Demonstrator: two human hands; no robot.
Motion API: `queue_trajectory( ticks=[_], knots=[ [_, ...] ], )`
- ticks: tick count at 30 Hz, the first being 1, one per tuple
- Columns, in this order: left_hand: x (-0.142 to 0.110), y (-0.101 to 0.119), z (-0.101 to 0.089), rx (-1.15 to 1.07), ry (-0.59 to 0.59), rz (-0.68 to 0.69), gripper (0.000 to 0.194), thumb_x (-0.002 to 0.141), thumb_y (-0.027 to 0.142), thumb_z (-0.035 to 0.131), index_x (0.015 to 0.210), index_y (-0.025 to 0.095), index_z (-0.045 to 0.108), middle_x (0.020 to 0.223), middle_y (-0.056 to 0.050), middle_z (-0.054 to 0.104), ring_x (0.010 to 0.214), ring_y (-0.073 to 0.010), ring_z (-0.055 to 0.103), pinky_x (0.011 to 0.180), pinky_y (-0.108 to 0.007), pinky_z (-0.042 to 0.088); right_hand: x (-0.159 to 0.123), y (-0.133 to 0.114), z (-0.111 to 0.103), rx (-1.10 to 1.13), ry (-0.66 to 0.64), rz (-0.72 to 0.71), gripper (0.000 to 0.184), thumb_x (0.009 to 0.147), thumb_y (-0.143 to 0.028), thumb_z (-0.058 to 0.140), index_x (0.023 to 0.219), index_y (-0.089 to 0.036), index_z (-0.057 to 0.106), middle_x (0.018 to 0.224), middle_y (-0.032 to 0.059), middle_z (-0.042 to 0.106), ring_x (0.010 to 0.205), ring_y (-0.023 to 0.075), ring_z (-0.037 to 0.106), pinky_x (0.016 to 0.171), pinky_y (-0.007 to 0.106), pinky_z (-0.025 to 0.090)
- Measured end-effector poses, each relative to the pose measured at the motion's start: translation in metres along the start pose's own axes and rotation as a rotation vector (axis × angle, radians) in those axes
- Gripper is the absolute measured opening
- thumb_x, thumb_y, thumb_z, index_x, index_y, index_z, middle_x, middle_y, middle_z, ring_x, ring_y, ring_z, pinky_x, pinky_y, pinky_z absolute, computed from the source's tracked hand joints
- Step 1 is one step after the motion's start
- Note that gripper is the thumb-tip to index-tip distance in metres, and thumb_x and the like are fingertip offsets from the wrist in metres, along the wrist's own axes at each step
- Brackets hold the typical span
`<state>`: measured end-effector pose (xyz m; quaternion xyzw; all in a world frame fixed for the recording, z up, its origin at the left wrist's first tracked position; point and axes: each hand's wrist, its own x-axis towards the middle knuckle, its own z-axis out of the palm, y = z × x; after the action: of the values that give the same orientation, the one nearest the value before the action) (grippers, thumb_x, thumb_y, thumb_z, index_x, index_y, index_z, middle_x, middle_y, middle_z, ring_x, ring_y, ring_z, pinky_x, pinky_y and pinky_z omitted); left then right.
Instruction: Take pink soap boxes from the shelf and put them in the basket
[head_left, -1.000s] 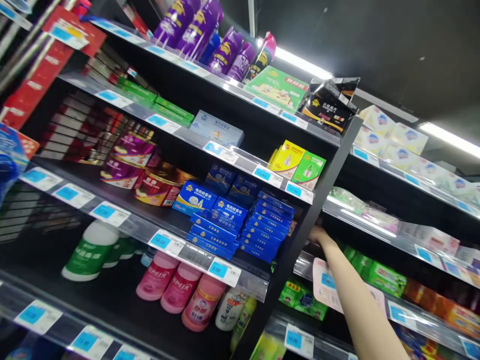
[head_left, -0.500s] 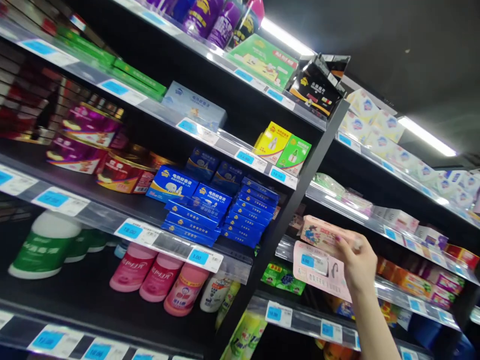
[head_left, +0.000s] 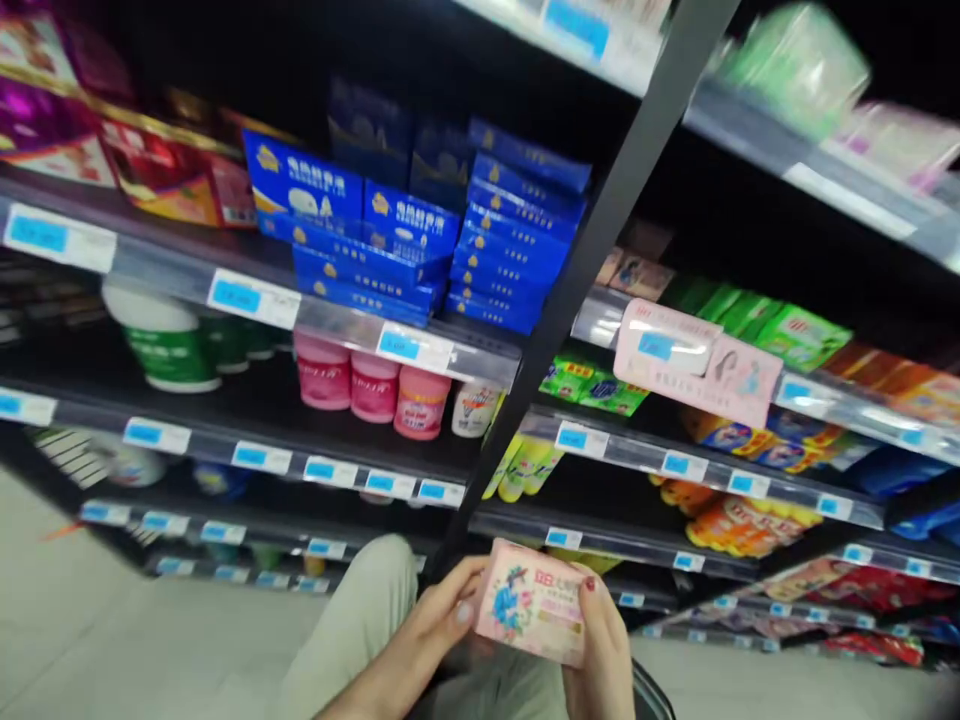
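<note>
A pink soap box with a blue figure and flowers printed on it is held low in front of my legs, its printed face turned up to me. My left hand grips its left edge, thumb along the side. On the right edge my right hand is closed, a thumb with a red nail lying on the corner. Similar pink boxes stand on the shelf to the right, behind a pink price sign.
Shelves carry stacked blue boxes, pink bottles and green soap packs. A dark upright divides the two shelf bays. The dark rim of a basket or cart shows beside my right hand. Pale floor lies at left.
The pink soap box has come off the shelf and down to my lap in my right hand. My left hand has entered and also holds it. The view has tilted downward.
</note>
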<state>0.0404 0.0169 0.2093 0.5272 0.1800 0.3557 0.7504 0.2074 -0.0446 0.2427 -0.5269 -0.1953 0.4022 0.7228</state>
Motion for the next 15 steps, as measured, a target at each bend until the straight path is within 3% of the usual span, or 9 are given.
queue_trajectory(
  ticks=[3,5,10,15],
  knots=[
    [0.005,-0.008,0.006,-0.037,0.121,-0.129,0.063,0.082,0.068,0.06,0.116,0.015,0.062,0.083,-0.005,0.066,0.063,-0.0171,0.06,0.052,-0.027,0.056,-0.009,0.032,-0.014,-0.023,0.041,0.105,0.049,0.071,-0.06,0.073,0.097,-0.019,0.067,0.099,0.0111,0.074,0.088,0.0276,0.071,0.068,0.035,0.058],
    [0.006,-0.019,0.007,-0.078,0.222,-0.202,0.07,0.077,0.074,0.061,0.108,0.012,0.064,0.073,-0.004,0.065,0.053,-0.0169,0.059,0.045,-0.028,0.054,-0.014,0.046,-0.024,-0.045,0.055,0.119,0.053,0.073,-0.064,0.068,0.101,-0.019,0.068,0.106,0.0131,0.073,0.095,0.0292,0.07,0.073,0.036,0.058],
    [-0.002,-0.04,0.005,-0.065,0.33,-0.265,0.075,0.072,0.08,0.058,0.096,0.009,0.065,0.065,-0.007,0.068,0.043,-0.0187,0.059,0.04,-0.028,0.051,-0.021,0.064,-0.034,-0.032,0.068,0.187,0.059,0.078,-0.064,0.062,0.117,-0.019,0.065,0.116,0.0139,0.07,0.106,0.0298,0.068,0.083,0.04,0.058],
    [-0.003,-0.044,0.0,0.025,0.354,-0.279,0.07,0.079,0.077,0.052,0.095,0.011,0.065,0.059,-0.005,0.067,0.042,-0.0195,0.062,0.04,-0.024,0.048,-0.018,0.069,-0.03,-0.115,0.098,0.19,0.062,0.079,-0.063,0.056,0.116,-0.014,0.067,0.114,0.016,0.07,0.107,0.031,0.067,0.083,0.04,0.058]
  ],
)
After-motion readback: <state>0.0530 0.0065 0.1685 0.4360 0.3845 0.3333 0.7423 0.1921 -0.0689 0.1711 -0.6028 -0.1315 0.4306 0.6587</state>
